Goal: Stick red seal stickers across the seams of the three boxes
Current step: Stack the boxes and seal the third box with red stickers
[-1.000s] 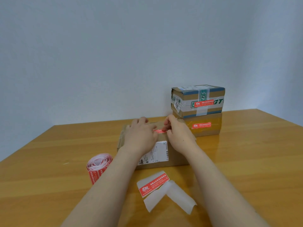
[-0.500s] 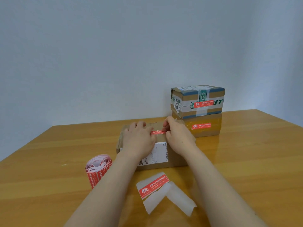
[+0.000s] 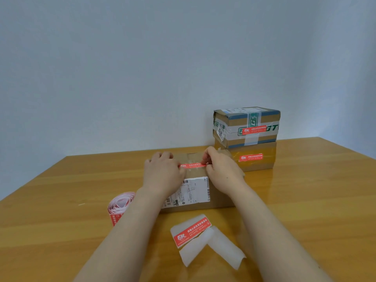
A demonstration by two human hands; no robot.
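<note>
The red seal sticker [image 3: 193, 165] is held taut just above the near box [image 3: 220, 199], across its taped top seam, so that it lands straight. Its right end is pinched by the fingers [image 3: 206, 156] of the right hand [image 3: 223, 174]. Its left end is gripped by the curled left hand [image 3: 162, 176]. The stacked boxes [image 3: 247, 127] behind are judged already sealed.

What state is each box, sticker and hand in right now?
Top box: stacked, sealed.
Lower box: sealed.
Near box: red sticker lying across its top.
Left hand: holds sticker's left end.
Right hand: pinches sticker's right end.
Sticker roll: lying on table.
Loose sticker: on its backing, unused.
</note>
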